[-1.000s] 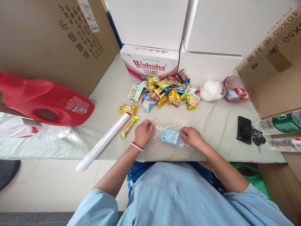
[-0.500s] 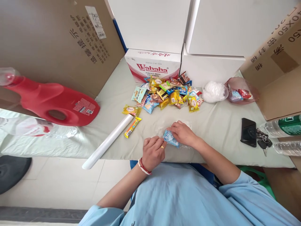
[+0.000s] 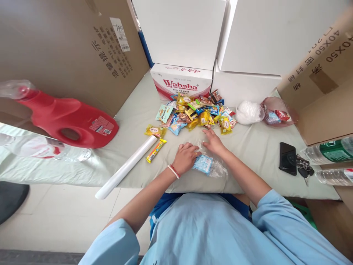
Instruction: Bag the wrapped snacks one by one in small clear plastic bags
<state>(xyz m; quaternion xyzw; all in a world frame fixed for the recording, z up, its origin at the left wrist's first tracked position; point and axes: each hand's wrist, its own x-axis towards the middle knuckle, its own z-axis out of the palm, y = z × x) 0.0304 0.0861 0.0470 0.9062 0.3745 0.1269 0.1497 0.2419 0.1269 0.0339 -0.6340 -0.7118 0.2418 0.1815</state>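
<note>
Two hands work at the worktop's (image 3: 264, 147) near edge. To the left lies a white roll (image 3: 127, 166), then a yellow bar (image 3: 156, 150). The left hand (image 3: 186, 157), grip narrow, presses the clear bag (image 3: 217, 167) holding a blue packet (image 3: 203, 163); the right hand (image 3: 212, 141), grip loosely wide, rests just beyond, near the snack pile (image 3: 195, 114).

Pale blue packet (image 3: 203, 163) with white dots, inside clear wrap (image 3: 217, 169). Red and white bead bracelet (image 3: 174, 171) on the left wrist. Yellow bar (image 3: 156, 150) with red and green print beside a white roll (image 3: 127, 167). Far pile of snacks (image 3: 195, 114) in yellow, blue, brown, green. Red jug (image 3: 66, 119) at left. White carton (image 3: 180, 82) with red lettering. Black phone (image 3: 286, 158) at right. Grey-green tablecloth (image 3: 261, 147).
</note>
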